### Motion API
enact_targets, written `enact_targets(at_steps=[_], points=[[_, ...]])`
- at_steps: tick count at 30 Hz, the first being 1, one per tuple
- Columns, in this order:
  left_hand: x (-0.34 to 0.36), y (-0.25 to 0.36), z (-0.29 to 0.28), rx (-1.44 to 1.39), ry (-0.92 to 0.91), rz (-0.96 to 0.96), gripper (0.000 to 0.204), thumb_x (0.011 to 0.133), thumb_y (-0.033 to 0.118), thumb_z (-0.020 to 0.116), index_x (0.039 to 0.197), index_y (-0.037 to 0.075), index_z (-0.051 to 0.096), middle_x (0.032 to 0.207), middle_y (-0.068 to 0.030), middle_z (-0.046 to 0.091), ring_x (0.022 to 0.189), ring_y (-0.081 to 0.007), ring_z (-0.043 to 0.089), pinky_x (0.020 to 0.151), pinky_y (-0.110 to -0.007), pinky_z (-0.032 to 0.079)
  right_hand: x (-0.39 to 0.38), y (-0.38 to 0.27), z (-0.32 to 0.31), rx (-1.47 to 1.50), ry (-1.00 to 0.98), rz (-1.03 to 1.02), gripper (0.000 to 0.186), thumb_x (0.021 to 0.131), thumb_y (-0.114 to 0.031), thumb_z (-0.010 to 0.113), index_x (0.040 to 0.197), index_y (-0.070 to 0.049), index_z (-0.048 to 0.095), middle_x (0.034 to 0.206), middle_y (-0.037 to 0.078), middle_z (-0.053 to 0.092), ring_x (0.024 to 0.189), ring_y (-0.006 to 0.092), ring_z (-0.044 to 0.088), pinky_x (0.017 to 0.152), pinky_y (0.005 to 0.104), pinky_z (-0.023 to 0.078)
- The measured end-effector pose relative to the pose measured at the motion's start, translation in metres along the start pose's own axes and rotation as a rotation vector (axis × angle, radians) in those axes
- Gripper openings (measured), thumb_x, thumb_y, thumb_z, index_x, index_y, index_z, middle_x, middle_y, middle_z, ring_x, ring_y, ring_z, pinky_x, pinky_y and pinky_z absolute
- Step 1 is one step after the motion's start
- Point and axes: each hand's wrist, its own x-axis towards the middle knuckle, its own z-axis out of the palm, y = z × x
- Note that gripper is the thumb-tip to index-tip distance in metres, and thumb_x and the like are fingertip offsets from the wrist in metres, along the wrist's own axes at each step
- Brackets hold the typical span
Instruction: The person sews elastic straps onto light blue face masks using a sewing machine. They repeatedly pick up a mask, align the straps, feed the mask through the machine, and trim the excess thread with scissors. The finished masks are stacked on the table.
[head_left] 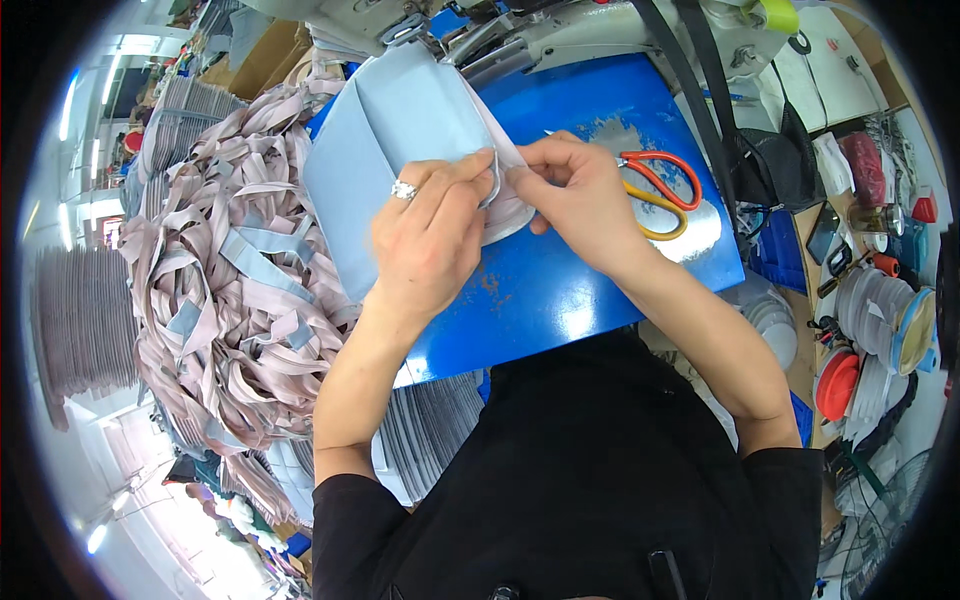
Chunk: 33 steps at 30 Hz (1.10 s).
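Note:
A light blue fabric panel (425, 110) with a rounded corner and a pinkish underside (500, 130) lies on the blue work table (560, 300), its far end at the sewing machine. My left hand (430, 230), wearing a ring, is closed with fingertips gripping the panel's rounded edge. Close by on the right, my right hand (585, 200) pinches the pinkish layer at that edge between thumb and forefinger. Just right of this hand lie scissors with red and yellow handles (665, 195); their blades are mostly hidden behind the hand.
A big heap of pinkish and blue fabric strips (230, 270) rises left of the table. Stacked grey pieces (425, 435) stand below its front edge. The sewing machine (600, 35) spans the far side. Dark straps (705, 100) hang at right, near a shelf with spools (880, 310).

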Motion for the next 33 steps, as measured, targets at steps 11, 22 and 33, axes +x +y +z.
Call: enact_targets(at_steps=[11, 22, 33], points=[[0.022, -0.018, 0.012, -0.053, 0.015, -0.028, 0.031, 0.07, -0.011, 0.071, 0.099, 0.0, 0.071, 0.108, -0.0117, 0.076, 0.089, -0.0294, 0.069, 0.075, -0.038, 0.058, 0.027, -0.008, 0.02, 0.432, -0.015, 0.091, 0.022, 0.1, -0.011, 0.072, 0.117, 0.001, 0.077, 0.094, 0.004, 0.074, 0.083, 0.0095, 0.07, 0.068, 0.0242, 0.061], [0.039, -0.064, 0.019, 0.015, 0.028, 0.015, 0.028, 0.074, -0.008, 0.072, 0.101, -0.001, 0.069, 0.107, -0.0135, 0.075, 0.094, -0.0319, 0.069, 0.08, -0.039, 0.058, 0.085, -0.015, 0.044, 0.428, 0.173, 0.029, 0.02, 0.093, -0.014, 0.08, 0.102, 0.003, 0.079, 0.086, 0.004, 0.074, 0.073, 0.0074, 0.066, 0.062, 0.025, 0.054], [-0.033, -0.063, 0.026, -0.065, -0.052, -0.373, 0.059, 0.08, 0.0, 0.078, 0.138, 0.0, 0.065, 0.117, -0.0221, 0.072, 0.106, -0.0407, 0.07, 0.099, -0.045, 0.053, 0.091, -0.01, 0.056, 0.24, 0.278, -0.055, 0.023, 0.085, -0.01, 0.082, 0.097, 0.008, 0.076, 0.091, 0.009, 0.076, 0.081, 0.0114, 0.066, 0.072, 0.0269, 0.051]])
